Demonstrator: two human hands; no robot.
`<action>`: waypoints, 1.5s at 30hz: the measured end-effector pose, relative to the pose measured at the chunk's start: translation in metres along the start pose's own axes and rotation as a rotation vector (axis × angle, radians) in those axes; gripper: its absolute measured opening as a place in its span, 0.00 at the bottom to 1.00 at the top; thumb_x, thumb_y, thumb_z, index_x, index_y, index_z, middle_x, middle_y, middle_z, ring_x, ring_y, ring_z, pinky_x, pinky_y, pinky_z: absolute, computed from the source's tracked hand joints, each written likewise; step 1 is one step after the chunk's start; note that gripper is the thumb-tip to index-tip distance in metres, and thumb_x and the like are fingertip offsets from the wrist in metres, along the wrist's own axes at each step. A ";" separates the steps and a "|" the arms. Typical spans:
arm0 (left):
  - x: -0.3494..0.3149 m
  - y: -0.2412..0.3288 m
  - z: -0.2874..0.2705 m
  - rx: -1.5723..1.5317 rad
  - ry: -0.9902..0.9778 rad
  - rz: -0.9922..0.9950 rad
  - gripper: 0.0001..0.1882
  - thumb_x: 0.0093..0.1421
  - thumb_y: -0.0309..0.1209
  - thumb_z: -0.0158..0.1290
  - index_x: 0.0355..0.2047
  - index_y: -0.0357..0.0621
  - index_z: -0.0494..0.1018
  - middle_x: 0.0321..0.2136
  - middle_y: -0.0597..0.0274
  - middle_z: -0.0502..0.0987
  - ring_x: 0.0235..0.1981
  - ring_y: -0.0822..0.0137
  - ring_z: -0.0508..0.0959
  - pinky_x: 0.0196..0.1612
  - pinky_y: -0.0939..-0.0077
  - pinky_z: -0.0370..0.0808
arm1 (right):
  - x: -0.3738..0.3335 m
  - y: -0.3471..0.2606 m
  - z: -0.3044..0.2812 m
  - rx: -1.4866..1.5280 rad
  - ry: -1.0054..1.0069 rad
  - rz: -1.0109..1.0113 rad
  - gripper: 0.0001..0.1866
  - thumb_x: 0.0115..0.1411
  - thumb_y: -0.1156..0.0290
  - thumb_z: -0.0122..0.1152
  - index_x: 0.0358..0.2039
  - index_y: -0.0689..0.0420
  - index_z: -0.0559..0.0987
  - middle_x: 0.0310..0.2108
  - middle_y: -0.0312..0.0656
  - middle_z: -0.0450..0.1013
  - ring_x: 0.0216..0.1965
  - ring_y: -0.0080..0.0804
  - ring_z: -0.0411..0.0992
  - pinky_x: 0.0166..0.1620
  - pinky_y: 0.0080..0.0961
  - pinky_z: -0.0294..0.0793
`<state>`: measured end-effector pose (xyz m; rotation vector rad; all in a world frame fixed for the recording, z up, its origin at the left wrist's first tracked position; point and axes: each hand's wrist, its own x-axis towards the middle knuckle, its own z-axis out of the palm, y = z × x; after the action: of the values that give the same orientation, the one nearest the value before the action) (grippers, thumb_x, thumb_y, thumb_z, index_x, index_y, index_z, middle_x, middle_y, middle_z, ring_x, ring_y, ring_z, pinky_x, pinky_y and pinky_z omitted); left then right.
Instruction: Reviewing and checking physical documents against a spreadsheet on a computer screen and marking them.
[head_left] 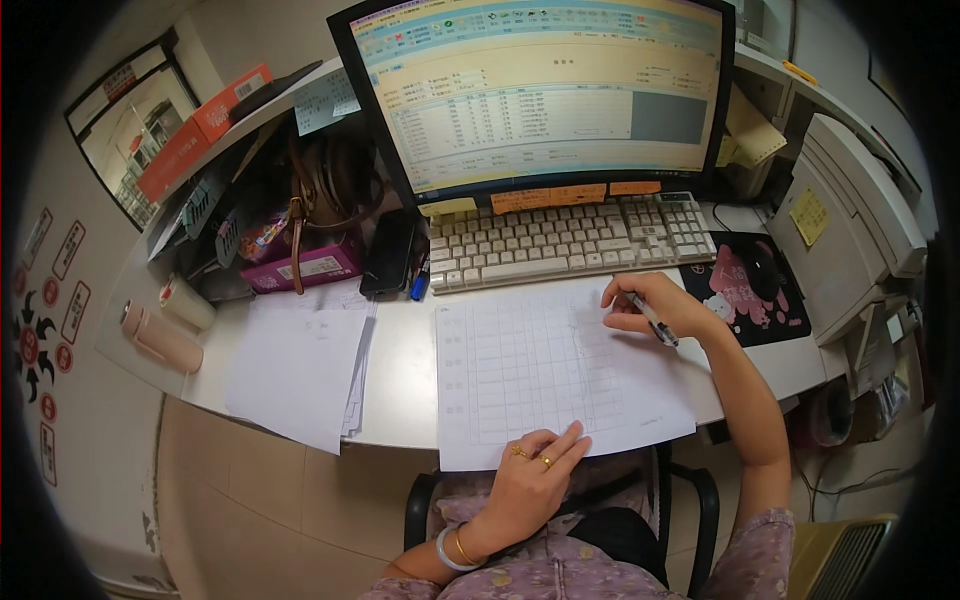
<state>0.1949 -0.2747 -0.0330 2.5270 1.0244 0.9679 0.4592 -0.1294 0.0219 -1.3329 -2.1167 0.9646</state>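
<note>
A printed table form (650,400) lies on the white desk in front of me, its near edge overhanging the desk's front. My left hand (532,475) rests flat on the form's lower edge, fingers stretched out, with rings on two fingers and bangles at the wrist. Over the right part of the form, my right hand (665,303) grips a pen (662,331). The pen's clip end sticks out toward the lower right; I cannot tell whether its tip touches the paper. Directly beyond the form sits a white keyboard (560,240).
Behind the keyboard stands a lit monitor (550,110). A stack of papers (295,360), a pink bottle (162,337), a phone (388,252) and a purple box (305,265) are at left. At right are a mouse (763,275) on its pad (735,325) and a printer-like machine (835,215).
</note>
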 end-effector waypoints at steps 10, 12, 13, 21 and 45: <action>0.000 0.000 -0.002 -0.005 -0.020 -0.011 0.23 0.47 0.17 0.56 0.46 0.41 0.78 0.51 0.61 0.77 0.39 0.60 0.75 0.45 0.70 0.71 | 0.002 0.004 0.002 0.004 0.009 -0.018 0.15 0.56 0.64 0.68 0.36 0.61 0.77 0.25 0.38 0.75 0.29 0.23 0.73 0.36 0.21 0.72; 0.000 -0.001 -0.002 -0.003 -0.020 -0.013 0.23 0.47 0.17 0.56 0.46 0.41 0.78 0.51 0.61 0.77 0.39 0.60 0.75 0.45 0.70 0.71 | 0.002 0.005 0.003 0.030 0.005 -0.013 0.14 0.56 0.64 0.68 0.36 0.60 0.77 0.24 0.38 0.75 0.28 0.23 0.73 0.36 0.21 0.72; 0.000 -0.001 -0.001 -0.007 -0.016 -0.013 0.23 0.48 0.17 0.56 0.46 0.41 0.78 0.51 0.61 0.77 0.39 0.60 0.75 0.45 0.70 0.71 | 0.002 0.004 0.003 0.030 0.006 -0.014 0.14 0.56 0.64 0.68 0.36 0.60 0.77 0.24 0.38 0.75 0.28 0.23 0.73 0.36 0.21 0.72; 0.000 -0.002 0.000 -0.021 -0.010 -0.013 0.23 0.48 0.17 0.56 0.46 0.41 0.78 0.52 0.61 0.77 0.39 0.61 0.75 0.44 0.70 0.71 | 0.001 0.004 0.003 0.036 0.012 -0.025 0.12 0.56 0.69 0.68 0.36 0.59 0.77 0.23 0.33 0.71 0.26 0.18 0.69 0.33 0.18 0.70; 0.002 -0.002 0.003 0.008 0.006 0.005 0.22 0.47 0.18 0.56 0.45 0.42 0.78 0.50 0.62 0.78 0.40 0.61 0.74 0.44 0.71 0.69 | 0.002 0.008 0.002 0.018 0.013 -0.034 0.12 0.55 0.68 0.68 0.37 0.59 0.77 0.25 0.36 0.74 0.29 0.21 0.72 0.35 0.20 0.71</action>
<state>0.1970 -0.2720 -0.0355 2.5355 1.0257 0.9756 0.4616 -0.1258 0.0146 -1.2870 -2.1092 0.9571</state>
